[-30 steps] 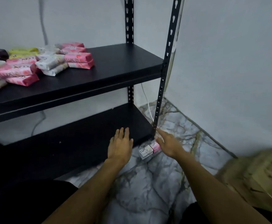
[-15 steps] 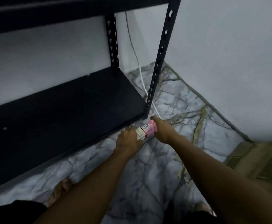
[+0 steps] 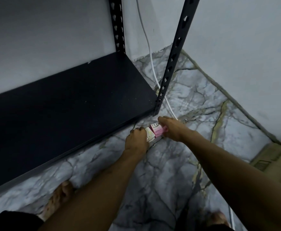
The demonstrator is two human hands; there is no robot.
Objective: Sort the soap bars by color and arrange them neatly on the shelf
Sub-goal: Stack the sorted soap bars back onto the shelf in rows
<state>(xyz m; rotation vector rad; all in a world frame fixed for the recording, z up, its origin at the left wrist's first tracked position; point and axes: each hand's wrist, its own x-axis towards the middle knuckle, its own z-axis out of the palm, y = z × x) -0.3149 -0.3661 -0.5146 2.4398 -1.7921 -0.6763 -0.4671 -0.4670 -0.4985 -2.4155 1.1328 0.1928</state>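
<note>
Two wrapped soap bars sit side by side just above the marble floor, in front of the shelf's right front post. My left hand (image 3: 136, 141) grips the white soap bar (image 3: 149, 135). My right hand (image 3: 170, 129) grips the pink soap bar (image 3: 157, 130), whose lettering faces up. The two bars touch each other. The black bottom shelf (image 3: 66, 104) lies just behind and left of my hands and is bare.
A black perforated post (image 3: 171, 64) stands at the shelf's front right corner, with a white cable (image 3: 150, 64) running down the wall behind it. A cardboard box (image 3: 276, 162) sits at the right edge. My bare feet (image 3: 59, 197) stand on the marble floor.
My view dropped from the upper shelf with its soap stacks to the floor. Both hands closed on the two bars that lay on the floor, and now hold them slightly raised.
</note>
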